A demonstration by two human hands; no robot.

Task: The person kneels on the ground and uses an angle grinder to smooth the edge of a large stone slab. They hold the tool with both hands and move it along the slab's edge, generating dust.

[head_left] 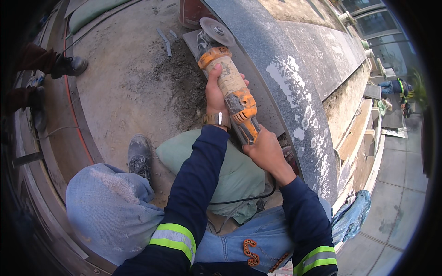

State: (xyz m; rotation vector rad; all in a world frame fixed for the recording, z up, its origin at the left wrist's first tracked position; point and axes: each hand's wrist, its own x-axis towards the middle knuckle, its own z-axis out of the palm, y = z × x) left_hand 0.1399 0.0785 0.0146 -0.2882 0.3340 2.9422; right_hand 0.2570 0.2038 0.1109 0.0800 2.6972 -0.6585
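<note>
An orange and black angle grinder (229,85), its middle wrapped in tan tape, is held in both my hands. My left hand (216,94) is wrapped round the taped body, thumb on top. Farther down, my right hand (267,149) grips the rear handle, from which a black cord seems to run. At the far end a grey disc (217,31) sits close to the edge of a grey stone slab (276,60) blotched with white. Whether the disc touches the stone or is spinning I cannot tell.
A pale green sack (230,170) lies below the grinder, with the black cord (246,199) across it. Grey strips (165,41) and rubble lie on the dusty floor. Another person's shoe (69,66) is at the left, near an orange hose (70,96). Blue plastic (354,216) lies right.
</note>
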